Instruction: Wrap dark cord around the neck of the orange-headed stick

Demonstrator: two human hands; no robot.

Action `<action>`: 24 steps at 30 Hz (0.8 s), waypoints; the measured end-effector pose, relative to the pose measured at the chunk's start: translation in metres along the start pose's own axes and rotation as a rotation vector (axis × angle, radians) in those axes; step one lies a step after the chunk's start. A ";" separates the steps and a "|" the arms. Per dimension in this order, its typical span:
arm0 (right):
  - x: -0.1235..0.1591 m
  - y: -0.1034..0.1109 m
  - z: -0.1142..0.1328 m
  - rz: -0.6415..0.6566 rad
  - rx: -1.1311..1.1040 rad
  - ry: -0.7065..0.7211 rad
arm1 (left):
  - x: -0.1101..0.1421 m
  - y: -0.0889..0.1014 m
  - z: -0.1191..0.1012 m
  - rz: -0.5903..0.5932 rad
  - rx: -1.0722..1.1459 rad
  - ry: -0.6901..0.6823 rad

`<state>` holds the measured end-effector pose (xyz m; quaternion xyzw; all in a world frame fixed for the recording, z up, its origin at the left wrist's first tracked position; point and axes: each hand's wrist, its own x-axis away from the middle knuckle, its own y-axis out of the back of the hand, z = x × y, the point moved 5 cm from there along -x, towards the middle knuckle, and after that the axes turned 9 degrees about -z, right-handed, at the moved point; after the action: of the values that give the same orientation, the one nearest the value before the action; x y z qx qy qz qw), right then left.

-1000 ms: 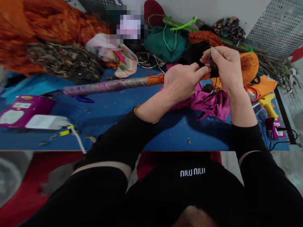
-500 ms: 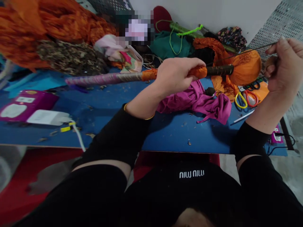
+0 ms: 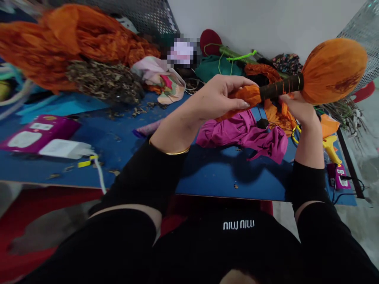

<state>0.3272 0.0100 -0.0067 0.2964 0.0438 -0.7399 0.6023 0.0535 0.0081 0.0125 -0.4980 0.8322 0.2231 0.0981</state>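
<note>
1. Head view, items counted: one wrapped stick [image 3: 280, 90], ending in one orange bulb [image 3: 334, 71]. It slants, raised over the far side of the one magenta cloth [image 3: 248, 134], which lies crumpled on the blue surface [image 3: 213, 173]. The bulb is up and to the right of that cloth.
2. Two purple boxes: the left purple box [image 3: 41, 132] sits well to the left of the magenta cloth, the right purple box [image 3: 339, 176] to its right. One white plug [image 3: 63, 148] is also left of the cloth, and one yellow tool [image 3: 333, 150] is right of it.
3. One clump of dried plant matter [image 3: 103, 81] lies beyond and left of the magenta cloth; one teal cloth [image 3: 217, 71] lies directly beyond it.
4. Left hand [image 3: 214, 96]: its forearm reaches diagonally in from the left of the magenta cloth, back of the hand upward. The fingers are clamped around the stick's orange-wrapped stretch, thumb on the near side.
5. Right hand [image 3: 300, 108]: its forearm points away from the body, right of the magenta cloth, with the hand beneath the dark-bound neck. The fingers are partly hidden; whether they grip cannot be told.
</note>
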 end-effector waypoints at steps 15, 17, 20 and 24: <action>0.056 -0.079 0.082 -0.220 -0.248 0.381 | -0.008 0.004 0.002 -0.110 0.118 0.059; 0.051 -0.082 0.066 -0.260 -0.281 0.254 | -0.008 -0.002 0.004 -0.104 0.133 0.058; 0.046 -0.082 0.041 -0.313 -0.192 0.057 | -0.009 -0.008 0.003 -0.118 0.150 0.027; 0.049 -0.079 0.035 -0.246 -0.079 0.067 | -0.008 -0.014 0.002 -0.149 0.128 0.059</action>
<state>0.2359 -0.0260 -0.0252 0.2894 0.1292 -0.7956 0.5163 0.0691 0.0094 0.0100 -0.5577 0.8079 0.1467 0.1215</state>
